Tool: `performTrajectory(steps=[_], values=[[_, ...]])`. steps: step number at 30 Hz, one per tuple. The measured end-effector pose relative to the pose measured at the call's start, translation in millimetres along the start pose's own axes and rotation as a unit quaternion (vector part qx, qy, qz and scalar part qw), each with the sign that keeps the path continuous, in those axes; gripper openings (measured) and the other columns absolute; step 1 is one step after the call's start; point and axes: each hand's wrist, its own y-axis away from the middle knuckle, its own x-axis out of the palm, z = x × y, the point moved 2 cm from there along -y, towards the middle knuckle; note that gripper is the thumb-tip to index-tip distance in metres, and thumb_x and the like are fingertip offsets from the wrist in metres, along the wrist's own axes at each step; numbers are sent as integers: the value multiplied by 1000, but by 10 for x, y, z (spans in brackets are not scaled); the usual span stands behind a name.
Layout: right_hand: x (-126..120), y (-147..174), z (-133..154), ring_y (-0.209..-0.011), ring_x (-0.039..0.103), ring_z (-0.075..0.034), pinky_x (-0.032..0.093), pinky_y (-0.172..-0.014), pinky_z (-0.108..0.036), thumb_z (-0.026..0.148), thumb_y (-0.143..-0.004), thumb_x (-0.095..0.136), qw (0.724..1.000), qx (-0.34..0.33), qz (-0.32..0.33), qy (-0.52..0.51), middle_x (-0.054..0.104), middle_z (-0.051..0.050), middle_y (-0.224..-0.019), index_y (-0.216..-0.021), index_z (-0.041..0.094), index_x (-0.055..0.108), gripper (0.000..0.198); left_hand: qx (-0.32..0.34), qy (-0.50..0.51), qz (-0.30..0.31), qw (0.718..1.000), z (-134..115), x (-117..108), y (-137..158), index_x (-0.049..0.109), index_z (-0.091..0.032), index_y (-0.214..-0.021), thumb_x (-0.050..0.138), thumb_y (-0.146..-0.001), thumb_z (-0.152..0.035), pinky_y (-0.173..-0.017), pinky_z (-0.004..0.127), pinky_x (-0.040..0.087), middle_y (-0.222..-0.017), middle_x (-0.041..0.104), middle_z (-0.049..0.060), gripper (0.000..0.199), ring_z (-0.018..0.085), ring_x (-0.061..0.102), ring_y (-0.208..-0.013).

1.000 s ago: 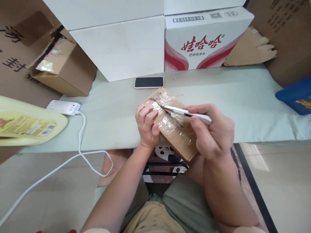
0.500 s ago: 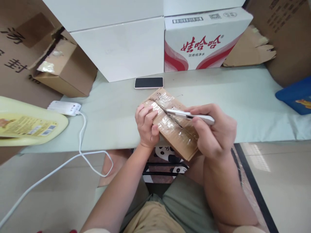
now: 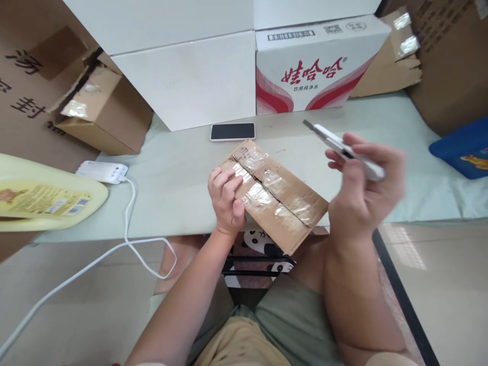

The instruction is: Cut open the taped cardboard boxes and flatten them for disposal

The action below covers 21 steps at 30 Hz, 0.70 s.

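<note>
Pale cloth (image 3: pixel 175 201) behind a slit, taped carton (image 3: pixel 277 212)

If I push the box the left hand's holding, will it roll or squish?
The brown box probably won't roll, since its sides look flat. It seems fairly stiff cardboard, but the long slit through the tape may let it bend there.

Room between right hand (image 3: pixel 366 190) and blue container (image 3: pixel 465 149), brown carton (image 3: pixel 452 76) blocking ahead
</note>
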Motion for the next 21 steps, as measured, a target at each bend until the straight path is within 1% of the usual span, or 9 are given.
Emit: performTrajectory(steps=[2, 3, 7, 10, 14, 16, 17, 19, 21], values=[[-20, -48, -237, -110, 72, -27, 56, -96, -49, 21, -92, 57, 994, 36, 63, 84, 73, -9, -121, -97, 22, 66, 10, 13, 3, 16, 1000, 1, -33, -11, 62, -24, -118, 27, -102, -42, -118, 53, 40, -120, 65, 9, 42, 26, 60, -120], [-41, -66, -360, -115, 70, -28, 53, -100, -51, 22, -90, 58, 988, 62, 85, 109, 73, -10, -122, -94, 22, 67, 10, 16, 8, 24, 1000, 2, -52, -17, 62, -24, -120, 29, -102, -41, -119, 52, 39, -120, 65, 8, 41, 26, 60, -120], [-132, -72, -763, -118, 68, -29, 52, -102, -55, 34, -88, 57, 975, 161, 114, 105, 72, -13, -126, -93, 21, 68, 18, -3, 28, 29, 999, 27, -166, 2, 64, -24, -119, 32, -103, -44, -121, 52, 35, -124, 66, 8, 42, 26, 60, -121], [-129, -13, -943, -122, 65, -32, 46, -109, -58, 37, -83, 58, 962, 159, 143, 168, 71, -16, -127, -94, 20, 70, 23, -19, 39, 20, 999, 67, -289, 90, 64, -24, -120, 34, -102, -46, -122, 54, 34, -127, 64, 10, 41, 28, 57, -126], [-17, 129, -1106, -135, 57, -37, 39, -117, -60, 38, -80, 60, 917, 198, 242, 249, 65, -22, -137, -99, 16, 72, 32, -49, 30, 20, 998, 146, -480, 275, 62, -23, -123, 34, -102, -48, -123, 55, 32, -132, 62, 11, 43, 29, 53, -134], [44, 185, -1116, -139, 54, -38, 34, -120, -61, 39, -79, 62, 903, 208, 274, 259, 64, -23, -139, -102, 15, 74, 36, -94, 28, 19, 995, 206, -589, 361, 63, -23, -123, 36, -100, -56, -124, 55, 33, -134, 61, 13, 48, 30, 50, -140], [71, 204, -1094, -139, 53, -38, 34, -120, -61, 40, -79, 63, 901, 206, 284, 254, 65, -22, -139, -104, 15, 74, 37, -135, 34, 18, 990, 246, -646, 397, 63, -22, -122, 39, -98, -62, -124, 54, 32, -136, 61, 13, 52, 31, 48, -142], [119, 226, -1010, -132, 59, -36, 40, -116, -58, 42, -82, 61, 900, 212, 312, 219, 69, -18, -132, -106, 17, 75, 38, -235, 56, 15, 970, 343, -758, 456, 63, -23, -123, 45, -92, -72, -124, 52, 35, -139, 61, 12, 61, 32, 49, -143], [158, 239, -892, -117, 67, -31, 48, -106, -53, 45, -88, 55, 889, 234, 355, 170, 75, -13, -118, -106, 20, 75, 37, -319, 74, 24, 945, 439, -847, 501, 63, -24, -125, 52, -88, -74, -115, 50, 47, -133, 67, 11, 63, 32, 59, -132]])
